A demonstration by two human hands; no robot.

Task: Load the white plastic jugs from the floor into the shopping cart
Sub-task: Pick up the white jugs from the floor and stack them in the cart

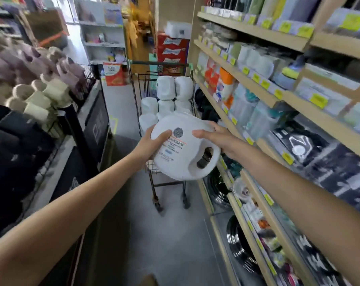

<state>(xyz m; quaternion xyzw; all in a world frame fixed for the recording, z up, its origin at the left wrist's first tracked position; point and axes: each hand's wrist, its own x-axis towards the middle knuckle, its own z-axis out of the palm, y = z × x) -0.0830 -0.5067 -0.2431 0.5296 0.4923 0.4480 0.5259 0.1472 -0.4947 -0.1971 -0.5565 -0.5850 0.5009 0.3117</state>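
Above the near end of the shopping cart (144, 83), a white jug (181, 149) was held on its side, clear of the floor (164, 234), with its handle hole turned down toward the person. The left hand (149, 145) gripped its left edge, thumb across the label and fingers curled underneath. The right hand (218, 139) clamped the opposite side, its fingers (213, 125) wrapped over the far shoulder and its thumb lying on the face. A two-sided hold like that probably suited a bulky, likely heavy container, and the sideways tilt matched the stacked jugs (165, 87) already in the basket, which lay bottoms toward the camera so they could pack in rows.

By count, one jug was in the hands. At least seven showed in the cart: two on the top row, three beneath, and two lower ones partly hidden behind the held jug. No jugs showed on the visible stretch of floor. Two hands were in view, and one cart.
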